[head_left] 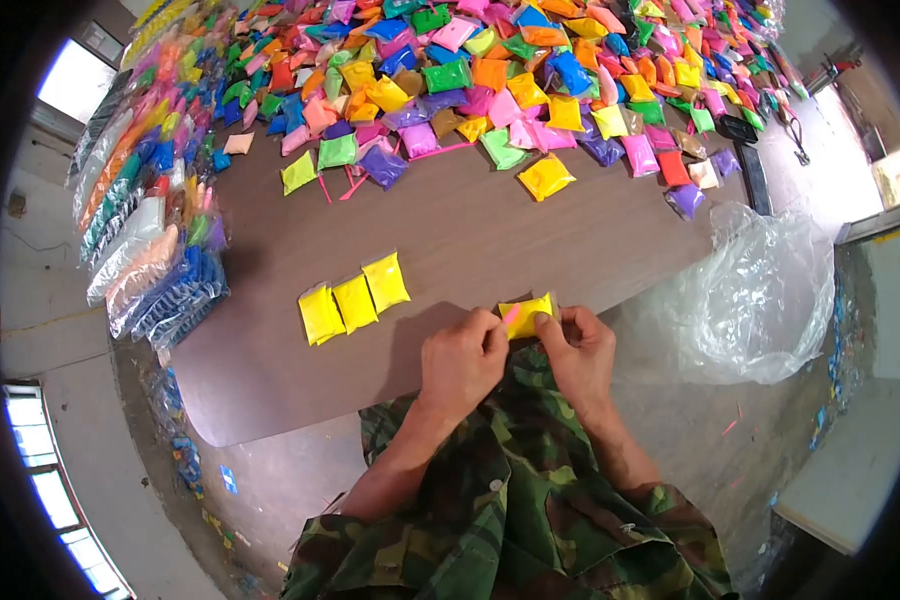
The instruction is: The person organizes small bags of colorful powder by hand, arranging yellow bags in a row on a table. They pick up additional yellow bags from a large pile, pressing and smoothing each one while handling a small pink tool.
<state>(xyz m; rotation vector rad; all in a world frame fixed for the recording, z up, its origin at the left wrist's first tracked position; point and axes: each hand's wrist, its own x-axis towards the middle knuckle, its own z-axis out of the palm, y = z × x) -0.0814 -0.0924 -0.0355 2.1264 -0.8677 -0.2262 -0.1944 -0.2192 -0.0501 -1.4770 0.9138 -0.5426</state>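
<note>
We see the person's two hands close together at the near edge of the brown table (pixel 270 400), with a yellow packet (pixel 536 322) between them. The right hand (pixel 583 358) grips it at the right end, thumb pressed flat on the upper face and fingers curled at the edge. The left hand (pixel 458 362) is drawn into a tight pinch at the other end, and it seems to us, small as the detail is, to have hold of a pink strip (pixel 511 315) lying against the yellow wrapper.

To the left of the hands we find three yellow packets (pixel 354 304) in a slanting row (their edges touch or overlap a little). Beyond them a broad heap of coloured packets (pixel 448 77) covers the far part of the table. We also see bagged packs (pixel 150 265) stacked at the left, and a clear plastic bag (pixel 765 310) sagging at the right-hand edge.
</note>
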